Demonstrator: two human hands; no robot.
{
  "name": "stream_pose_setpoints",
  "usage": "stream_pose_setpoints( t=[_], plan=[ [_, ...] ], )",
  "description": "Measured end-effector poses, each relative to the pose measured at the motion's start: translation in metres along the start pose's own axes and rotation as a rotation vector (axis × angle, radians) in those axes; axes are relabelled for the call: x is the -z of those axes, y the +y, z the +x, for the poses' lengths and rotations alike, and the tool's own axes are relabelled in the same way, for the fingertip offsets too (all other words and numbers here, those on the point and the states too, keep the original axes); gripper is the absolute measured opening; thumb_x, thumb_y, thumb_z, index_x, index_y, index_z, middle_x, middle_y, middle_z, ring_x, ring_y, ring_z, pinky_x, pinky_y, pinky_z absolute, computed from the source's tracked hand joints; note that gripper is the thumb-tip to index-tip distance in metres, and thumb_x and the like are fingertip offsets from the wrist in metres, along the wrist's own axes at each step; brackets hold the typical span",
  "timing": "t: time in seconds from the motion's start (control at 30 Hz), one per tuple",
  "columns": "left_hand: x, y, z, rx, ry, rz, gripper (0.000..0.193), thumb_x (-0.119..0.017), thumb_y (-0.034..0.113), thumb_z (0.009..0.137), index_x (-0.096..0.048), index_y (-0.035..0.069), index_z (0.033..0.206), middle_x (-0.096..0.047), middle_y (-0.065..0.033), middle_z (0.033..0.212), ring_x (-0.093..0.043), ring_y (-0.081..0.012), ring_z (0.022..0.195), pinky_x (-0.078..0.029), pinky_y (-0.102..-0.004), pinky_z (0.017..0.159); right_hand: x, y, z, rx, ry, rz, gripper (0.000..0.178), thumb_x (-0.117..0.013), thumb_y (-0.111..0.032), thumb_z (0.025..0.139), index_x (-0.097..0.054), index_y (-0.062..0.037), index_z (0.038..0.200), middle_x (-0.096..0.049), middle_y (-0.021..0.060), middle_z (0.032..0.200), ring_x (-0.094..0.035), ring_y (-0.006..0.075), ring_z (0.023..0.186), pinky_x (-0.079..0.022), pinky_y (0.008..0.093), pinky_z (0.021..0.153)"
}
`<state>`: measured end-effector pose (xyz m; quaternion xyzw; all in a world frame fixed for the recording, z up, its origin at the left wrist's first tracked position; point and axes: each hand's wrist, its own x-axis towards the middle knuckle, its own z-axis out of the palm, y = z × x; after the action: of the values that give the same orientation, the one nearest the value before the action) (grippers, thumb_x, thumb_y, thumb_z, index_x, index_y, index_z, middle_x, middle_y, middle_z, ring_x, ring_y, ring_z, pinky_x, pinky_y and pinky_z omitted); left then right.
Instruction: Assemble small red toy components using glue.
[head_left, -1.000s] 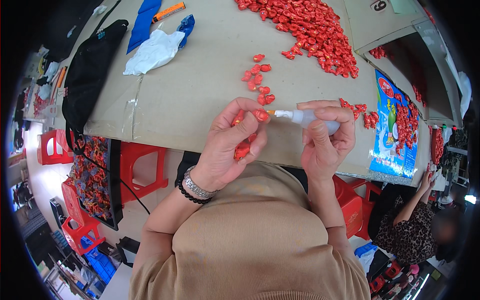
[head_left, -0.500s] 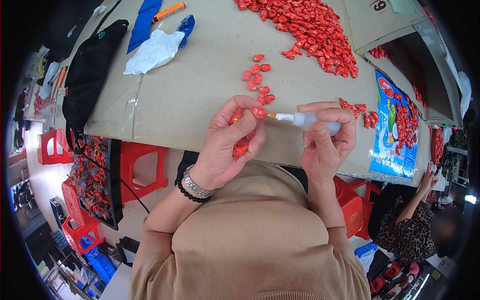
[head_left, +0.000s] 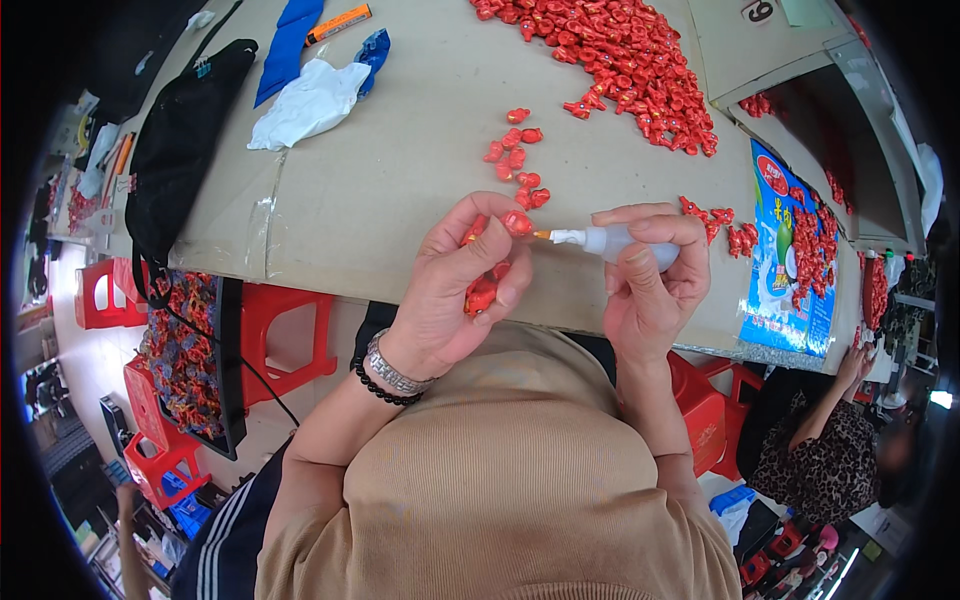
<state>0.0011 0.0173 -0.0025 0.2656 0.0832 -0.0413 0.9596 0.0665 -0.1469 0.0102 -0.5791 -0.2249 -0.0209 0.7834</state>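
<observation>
My left hand (head_left: pixel 455 270) is closed around several small red figure pieces. One red piece (head_left: pixel 517 222) is pinched between thumb and forefinger, and others (head_left: pixel 481 294) show between the palm and lower fingers. In my right hand (head_left: pixel 655 275) is a translucent squeeze bottle (head_left: pixel 640 248) with a white wrapped neck and a thin orange tip (head_left: pixel 543 234). The tip points left and sits at the pinched piece's right side; whether it touches cannot be told. A short line of loose red pieces (head_left: pixel 515 157) lies on the table just beyond my left hand.
A big heap of red pieces (head_left: pixel 630 70) covers the table's far right. More lie on a blue printed sheet (head_left: pixel 765 260) at right. A white tissue (head_left: pixel 308 100), an orange tube (head_left: pixel 338 24) and a black bag (head_left: pixel 185 150) lie left. Red stools (head_left: pixel 285 335) stand below; a co-worker (head_left: pixel 815 455) sits right.
The pinched piece has turned slightly in my left fingers, and the bottle has shifted a little. A person in dark striped clothing has come into view at the lower left.
</observation>
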Motion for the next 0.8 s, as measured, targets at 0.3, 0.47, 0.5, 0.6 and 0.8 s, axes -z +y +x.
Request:
stream_pose_setpoints(
  t=[0.3, 0.47, 0.5, 0.6, 0.8],
  plan=[
    [0.006, 0.001, 0.000, 0.014, 0.025, -0.073, 0.017, -0.055, 0.022, 0.096, -0.055, 0.008, 0.106, -0.061, -0.0051, 0.097, -0.048, -0.0092, 0.056, -0.030, -0.0200, 0.039, 0.004, -0.003, 0.009, -0.180, 0.115, 0.222, 0.024, -0.068, -0.012, 0.086, -0.054, -0.0049, 0.104, -0.062, 0.0165, 0.102, -0.055, 0.0114, 0.063, -0.042, 0.0202, 0.051],
    [0.012, 0.007, -0.001, 0.010, 0.004, -0.123, 0.017, -0.053, 0.021, 0.097, -0.055, 0.007, 0.105, -0.061, -0.0044, 0.096, -0.047, -0.0089, 0.056, -0.030, -0.0200, 0.039, 0.011, -0.003, 0.019, -0.291, 0.097, 0.216, 0.040, -0.074, 0.000, 0.075, -0.053, -0.0035, 0.108, -0.059, 0.0094, 0.101, -0.060, 0.0151, 0.075, -0.050, 0.0288, 0.066],
    [0.014, 0.009, -0.001, 0.012, 0.003, -0.145, 0.017, -0.052, 0.021, 0.098, -0.055, 0.006, 0.105, -0.061, -0.0043, 0.096, -0.046, -0.0090, 0.056, -0.030, -0.0200, 0.039, 0.007, -0.005, 0.023, -0.323, 0.108, 0.184, 0.040, -0.073, 0.001, 0.074, -0.054, -0.0035, 0.108, -0.058, 0.0090, 0.100, -0.060, 0.0157, 0.074, -0.050, 0.0273, 0.063],
    [0.016, 0.014, 0.000, 0.001, 0.002, -0.187, 0.018, -0.049, 0.021, 0.099, -0.055, 0.005, 0.106, -0.062, -0.0053, 0.097, -0.046, -0.0097, 0.056, -0.030, -0.0202, 0.038, 0.006, -0.001, 0.031, -0.393, 0.105, 0.152, 0.039, -0.071, 0.004, 0.072, -0.055, -0.0038, 0.106, -0.057, 0.0079, 0.098, -0.059, 0.0162, 0.069, -0.049, 0.0264, 0.060],
    [0.025, 0.028, 0.003, -0.027, 0.027, -0.221, 0.018, -0.049, 0.020, 0.097, -0.056, 0.005, 0.104, -0.063, -0.0063, 0.098, -0.047, -0.0107, 0.056, -0.031, -0.0208, 0.037, 0.004, 0.012, 0.041, -0.386, -0.069, -0.178, 0.030, -0.069, 0.007, 0.071, -0.057, -0.0052, 0.096, -0.058, 0.0053, 0.091, -0.061, 0.0167, 0.069, -0.051, 0.0305, 0.062]
  ],
)
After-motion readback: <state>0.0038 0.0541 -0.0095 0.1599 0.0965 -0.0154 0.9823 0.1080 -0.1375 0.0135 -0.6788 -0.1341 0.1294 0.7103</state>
